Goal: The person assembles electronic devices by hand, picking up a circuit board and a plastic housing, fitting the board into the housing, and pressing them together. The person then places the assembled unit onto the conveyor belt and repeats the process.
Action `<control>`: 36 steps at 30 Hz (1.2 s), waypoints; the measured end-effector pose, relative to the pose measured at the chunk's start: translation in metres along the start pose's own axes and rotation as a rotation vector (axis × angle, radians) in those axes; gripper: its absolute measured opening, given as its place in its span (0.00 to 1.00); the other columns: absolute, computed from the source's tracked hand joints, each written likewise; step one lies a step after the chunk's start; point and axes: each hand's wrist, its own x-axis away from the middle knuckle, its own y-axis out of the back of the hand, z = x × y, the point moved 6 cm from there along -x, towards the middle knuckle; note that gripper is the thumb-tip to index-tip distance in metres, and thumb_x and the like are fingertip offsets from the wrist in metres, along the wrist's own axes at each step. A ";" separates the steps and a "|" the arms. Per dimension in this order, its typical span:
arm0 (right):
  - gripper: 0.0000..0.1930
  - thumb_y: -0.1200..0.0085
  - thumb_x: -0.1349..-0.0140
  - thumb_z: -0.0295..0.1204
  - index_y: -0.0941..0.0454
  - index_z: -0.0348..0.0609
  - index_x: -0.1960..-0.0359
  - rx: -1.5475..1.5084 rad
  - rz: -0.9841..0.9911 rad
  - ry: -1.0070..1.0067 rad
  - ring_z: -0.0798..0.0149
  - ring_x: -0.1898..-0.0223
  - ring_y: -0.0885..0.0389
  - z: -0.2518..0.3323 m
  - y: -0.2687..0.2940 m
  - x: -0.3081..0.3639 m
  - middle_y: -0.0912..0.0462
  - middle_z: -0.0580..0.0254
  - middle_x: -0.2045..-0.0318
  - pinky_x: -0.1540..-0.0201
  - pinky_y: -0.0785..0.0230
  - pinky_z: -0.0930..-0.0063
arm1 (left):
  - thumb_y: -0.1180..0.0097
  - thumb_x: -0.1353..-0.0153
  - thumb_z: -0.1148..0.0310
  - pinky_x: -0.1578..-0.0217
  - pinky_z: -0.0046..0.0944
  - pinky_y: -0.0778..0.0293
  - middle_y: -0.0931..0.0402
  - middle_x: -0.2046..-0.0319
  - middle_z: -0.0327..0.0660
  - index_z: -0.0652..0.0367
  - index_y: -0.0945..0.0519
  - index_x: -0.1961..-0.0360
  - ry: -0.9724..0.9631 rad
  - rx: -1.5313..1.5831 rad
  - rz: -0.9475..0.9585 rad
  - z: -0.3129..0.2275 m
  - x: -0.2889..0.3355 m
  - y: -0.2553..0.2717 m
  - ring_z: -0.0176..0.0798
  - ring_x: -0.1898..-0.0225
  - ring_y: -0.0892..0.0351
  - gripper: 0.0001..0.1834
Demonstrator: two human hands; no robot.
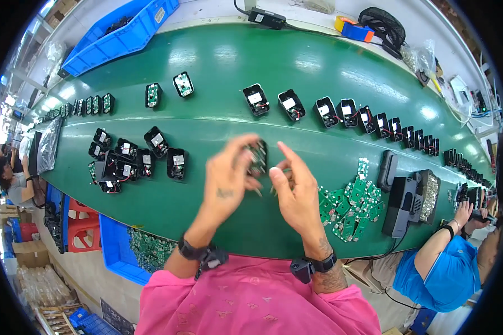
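Observation:
In front of me, a small black plastic case [258,157] shows a green circuit board inside. My left hand [226,176] has its fingers curled around the left side of this case, slightly smeared by motion. Just to the right is my right hand [297,192], its thumb and forefinger spread and nothing visible between them. Past its fingertips, a heap of loose green circuit boards [352,204] lies on the green table [223,117]. A cluster of black cases with white parts and wires [127,149] sits left of my left hand.
A row of open black cases [348,113] runs off to the right; cases with boards [153,95] line the far left. A blue bin [117,36] stands at the back. Near the boards lie a black device [399,206] and a co-worker's hand [463,214]. Below the table edge is another blue bin [114,245].

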 end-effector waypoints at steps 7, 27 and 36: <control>0.13 0.43 0.36 0.24 0.19 0.36 0.51 0.253 -0.117 0.174 0.70 0.66 0.21 0.015 0.028 0.025 0.19 0.61 0.66 0.64 0.29 0.77 | 0.54 0.29 0.68 0.79 0.39 0.22 0.19 0.68 0.50 0.62 0.27 0.40 -0.098 -0.229 -0.436 0.041 -0.159 0.078 0.41 0.82 0.17 0.19; 0.23 0.30 0.54 0.25 0.22 0.41 0.53 0.880 0.040 0.084 0.51 0.60 0.23 -0.008 0.067 0.072 0.25 0.56 0.60 0.59 0.29 0.58 | 0.28 0.51 0.62 0.55 0.38 0.22 0.23 0.55 0.47 0.69 0.29 0.46 -0.183 -0.176 -0.104 0.018 -0.092 0.018 0.42 0.55 0.20 0.35; 0.14 0.38 0.44 0.19 0.25 0.36 0.56 0.597 0.012 -0.010 0.68 0.73 0.20 -0.015 0.089 0.062 0.24 0.62 0.75 0.71 0.30 0.74 | 0.52 0.29 0.61 0.70 0.30 0.22 0.27 0.58 0.38 0.60 0.26 0.38 0.449 0.436 0.339 0.030 0.028 -0.033 0.32 0.62 0.23 0.23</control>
